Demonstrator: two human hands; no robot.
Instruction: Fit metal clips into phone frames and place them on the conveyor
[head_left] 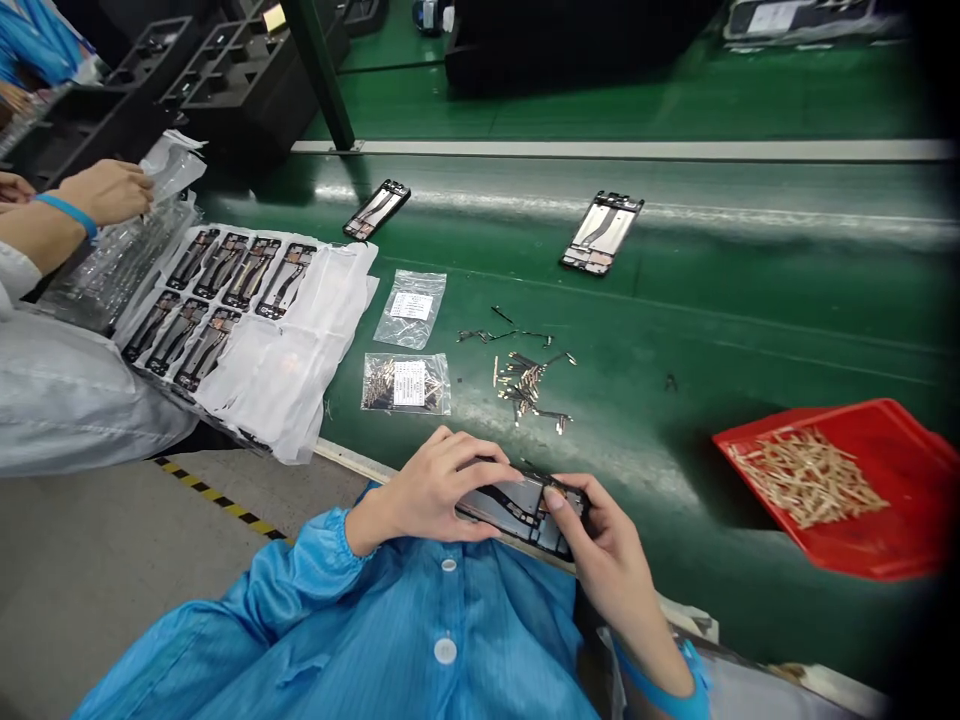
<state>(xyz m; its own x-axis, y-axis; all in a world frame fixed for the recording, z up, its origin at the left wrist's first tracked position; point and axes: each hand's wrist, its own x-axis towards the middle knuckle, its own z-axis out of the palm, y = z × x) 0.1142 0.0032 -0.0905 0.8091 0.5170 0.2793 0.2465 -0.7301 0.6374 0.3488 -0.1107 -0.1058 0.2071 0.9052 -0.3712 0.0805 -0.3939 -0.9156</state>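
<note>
Black phone frame (519, 507) was clamped by left hand (442, 487) and right hand (604, 540); slackened grip risked a drop off table (750, 325).

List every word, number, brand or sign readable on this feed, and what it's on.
No text is legible.
Upper bag label: printed, too small to read.
Lower bag label: printed, too small.
Far label, top right: too blurred.
Held phone frame: nothing readable.
</note>
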